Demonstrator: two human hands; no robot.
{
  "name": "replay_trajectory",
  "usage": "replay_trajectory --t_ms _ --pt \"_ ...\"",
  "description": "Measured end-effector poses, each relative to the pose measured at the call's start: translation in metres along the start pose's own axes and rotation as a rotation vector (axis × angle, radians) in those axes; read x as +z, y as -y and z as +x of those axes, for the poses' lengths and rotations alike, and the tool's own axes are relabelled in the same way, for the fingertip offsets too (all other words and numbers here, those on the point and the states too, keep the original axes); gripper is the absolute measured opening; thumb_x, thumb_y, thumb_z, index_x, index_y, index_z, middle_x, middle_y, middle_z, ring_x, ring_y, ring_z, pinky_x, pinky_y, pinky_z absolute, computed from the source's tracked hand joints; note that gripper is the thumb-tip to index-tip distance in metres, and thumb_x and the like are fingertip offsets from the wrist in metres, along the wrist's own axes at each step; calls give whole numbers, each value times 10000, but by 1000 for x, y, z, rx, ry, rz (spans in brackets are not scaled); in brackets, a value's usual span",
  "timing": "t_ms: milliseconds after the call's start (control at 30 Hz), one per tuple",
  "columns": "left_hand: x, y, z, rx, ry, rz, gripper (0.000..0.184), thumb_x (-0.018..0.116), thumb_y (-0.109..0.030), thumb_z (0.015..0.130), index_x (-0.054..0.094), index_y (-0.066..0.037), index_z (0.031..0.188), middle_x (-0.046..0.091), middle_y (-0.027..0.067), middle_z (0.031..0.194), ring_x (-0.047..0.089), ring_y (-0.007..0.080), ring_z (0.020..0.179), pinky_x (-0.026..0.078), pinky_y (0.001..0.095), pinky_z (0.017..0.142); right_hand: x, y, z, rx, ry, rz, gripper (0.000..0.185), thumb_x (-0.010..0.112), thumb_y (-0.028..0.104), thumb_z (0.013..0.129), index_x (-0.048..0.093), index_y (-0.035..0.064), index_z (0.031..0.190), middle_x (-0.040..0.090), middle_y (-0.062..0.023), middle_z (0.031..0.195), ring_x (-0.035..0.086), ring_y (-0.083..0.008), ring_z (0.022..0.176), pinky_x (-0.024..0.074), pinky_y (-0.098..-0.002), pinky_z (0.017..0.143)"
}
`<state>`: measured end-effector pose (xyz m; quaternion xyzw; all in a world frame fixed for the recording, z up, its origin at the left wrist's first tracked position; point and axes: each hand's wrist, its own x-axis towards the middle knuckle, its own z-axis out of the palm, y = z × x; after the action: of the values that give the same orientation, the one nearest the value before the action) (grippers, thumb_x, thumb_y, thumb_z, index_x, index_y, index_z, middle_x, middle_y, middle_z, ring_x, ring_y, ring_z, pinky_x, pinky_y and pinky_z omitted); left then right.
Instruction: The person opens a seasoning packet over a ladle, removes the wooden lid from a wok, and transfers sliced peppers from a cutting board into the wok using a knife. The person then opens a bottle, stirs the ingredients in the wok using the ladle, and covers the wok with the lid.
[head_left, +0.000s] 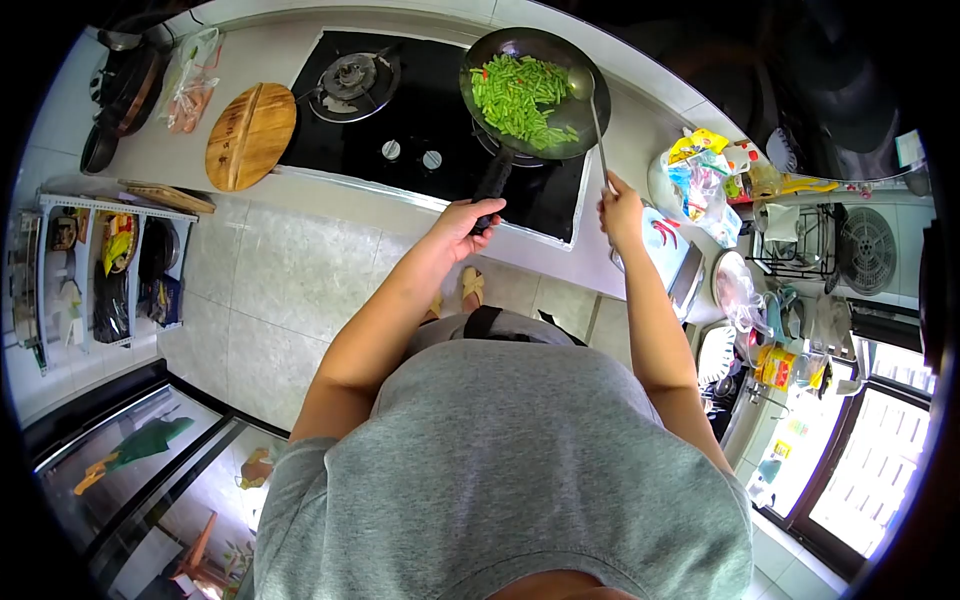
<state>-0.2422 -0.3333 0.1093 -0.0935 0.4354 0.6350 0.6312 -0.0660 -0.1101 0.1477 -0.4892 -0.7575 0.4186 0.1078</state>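
Note:
A dark wok [572, 128] sits over the right burner of the black gas stove [420, 100]. Chopped green beans [520, 95] with a few red bits lie in it, mostly on its left side. My left hand [465, 228] is closed around the end of the wok's black handle. In my right hand [620, 212] is the long handle of a metal ladle [580, 84], its bowl resting inside the wok at the right, beside the beans. The fingers of my right hand are wrapped round the handle.
A round wooden lid [262, 125] stands left of the stove, near the bare left burner [350, 85]. Right of the stove are a plate with red chillies [665, 235] and a pile of plastic bags [700, 180]. A shelf rack [110, 260] stands at the left.

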Motion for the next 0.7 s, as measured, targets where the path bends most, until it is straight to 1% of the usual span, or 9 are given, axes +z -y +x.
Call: replay_trajectory --t_ms 67,133,267,367,467,500,533,600,700 --pt "-1 0 1 0 -5 25 209 784 -186 803 625 -66 867 596 35 710 496 93 510 314 201 395 7 7 15 103 50 173 442 561 81 928 527 60 1368 563 -42 603 508 -130 470 418 -295 443" --pt "-1 0 0 3 -6 34 209 784 -188 802 624 -67 859 596 35 710 496 92 510 314 201 396 11 14 20 119 265 375 442 559 84 936 529 93 1377 516 -9 606 439 -94 449 363 -266 403" --pt "-4 -2 1 -2 17 40 261 797 -186 790 573 -67 853 591 48 729 514 104 521 346 200 379 -32 39 -33 -47 308 0 436 557 69 927 558 127 1359 532 -12 593 446 -89 467 370 -269 435" --pt "-2 -2 1 -5 -10 37 226 801 -188 783 617 -70 839 600 37 712 493 91 500 322 197 397 -62 60 -73 -112 249 -204 409 559 72 922 586 114 1327 541 -28 589 470 -102 483 413 -295 492" --pt "0 -2 0 -9 -25 28 228 805 -184 777 618 -72 844 604 38 714 494 90 494 328 193 392 -66 68 -86 -165 287 -280 393 563 70 914 603 108 1303 562 -60 602 519 -114 517 452 -310 559" --pt "2 -3 -2 -11 -20 32 228 805 -184 777 618 -72 844 604 38 714 494 90 494 328 193 392 -58 78 -85 -149 330 -323 386 570 70 899 613 99 1281 625 -145 670 608 -226 588 485 -358 624" --pt "3 -4 -4 -11 -22 31 226 804 -182 778 619 -71 847 604 39 715 494 91 492 329 192 389 -47 70 -74 -145 327 -322 386 570 70 899 613 99 1281 625 -145 670 608 -226 588 485 -358 624" --pt "3 -4 -6 -10 -28 32 224 802 -179 780 620 -70 850 605 39 715 493 92 490 330 190 387 -16 38 -42 -326 178 -384 382 571 73 886 619 93 1264 661 -229 785 650 -361 709 500 -415 692" --pt "-1 -4 0 -13 -19 25 219 798 -180 785 623 -71 861 602 40 713 495 91 497 324 190 385 -8 29 -8 -374 39 -402 386 572 76 875 622 93 1257 657 -267 858 634 -437 801 501 -454 754"
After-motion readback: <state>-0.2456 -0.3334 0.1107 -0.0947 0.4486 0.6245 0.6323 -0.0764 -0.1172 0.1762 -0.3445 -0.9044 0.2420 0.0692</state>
